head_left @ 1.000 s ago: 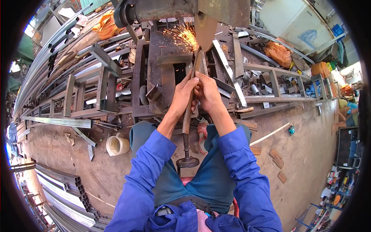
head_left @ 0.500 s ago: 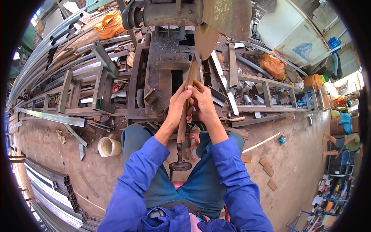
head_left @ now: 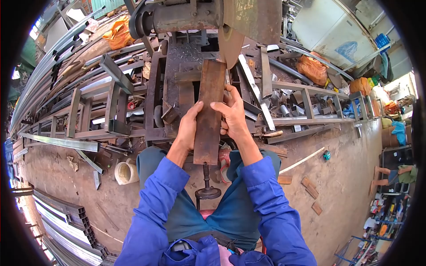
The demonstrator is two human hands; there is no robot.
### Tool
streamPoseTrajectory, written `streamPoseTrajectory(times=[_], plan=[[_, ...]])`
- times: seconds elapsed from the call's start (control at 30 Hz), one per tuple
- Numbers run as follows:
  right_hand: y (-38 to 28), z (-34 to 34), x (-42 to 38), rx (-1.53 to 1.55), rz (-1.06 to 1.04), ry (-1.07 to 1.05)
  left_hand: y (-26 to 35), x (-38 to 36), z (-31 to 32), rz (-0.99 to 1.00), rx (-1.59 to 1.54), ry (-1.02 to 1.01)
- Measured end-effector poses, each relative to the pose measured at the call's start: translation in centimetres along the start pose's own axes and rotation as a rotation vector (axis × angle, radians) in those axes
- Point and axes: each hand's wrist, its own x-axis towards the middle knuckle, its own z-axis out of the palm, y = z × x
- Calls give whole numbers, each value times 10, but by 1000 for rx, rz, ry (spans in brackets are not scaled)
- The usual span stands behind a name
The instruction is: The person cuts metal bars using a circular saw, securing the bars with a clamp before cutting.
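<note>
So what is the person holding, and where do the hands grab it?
A rusty flat metal plate, gripped on its long edges near the middle: left hand on the left edge, right hand on the right edge.

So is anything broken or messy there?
Nothing looks broken. Both hands, left hand and right hand, hold a rusty flat plate near the grinding wheel. The mess is offcuts heaped by the frame and a few wood blocks on the dirt floor.

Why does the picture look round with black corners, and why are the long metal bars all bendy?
Head view: a fisheye lens makes a round picture with black edges, so the long metal bars curve near the rim. Bright daylight, only soft shadows. The rusty plate, held by the left hand and right hand, looks sharp and straight in the middle.
</note>
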Motion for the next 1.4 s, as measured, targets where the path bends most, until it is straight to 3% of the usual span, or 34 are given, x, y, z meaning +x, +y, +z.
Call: streamPoseTrajectory(times=[0.1,0.17,0.23,0.3,0.37,0.43,0.5,0.67,1.1,1.17,1.2,1.37,1.4], plan=[[-4,6,-2,19,-10,-47,1,5,-6,-40,-78,7],[-4,5,-1,52,-54,-41,0,5,-3,-82,-60,-150],[-6,-4,0,164,-33,-184,-4,5,0,-98,-139,-168],[-5,3,-1,259,-110,-178,-11,7,-1,-122,-213,-189],[-3,1,-1,249,-126,-97,-22,11,-2,-88,-345,-337],[-6,2,-4,277,-24,-119,-27,11,0,-139,-417,-328],[-5,3,-5,247,-49,-125,-29,11,4,-112,-444,-423],[-1,-2,-3,244,-86,-88,-29,10,12,-147,-458,-385],[11,2,6,277,45,-20,-12,10,4,-154,-179,-182],[9,0,9,250,85,-38,-5,3,11,-135,-67,43],[4,-5,8,236,98,-59,1,-2,14,17,92,-43],[-1,-18,13,95,185,-139,15,-15,16,141,407,-106],[-5,-10,11,133,158,-110,13,-16,24,265,545,-138]])
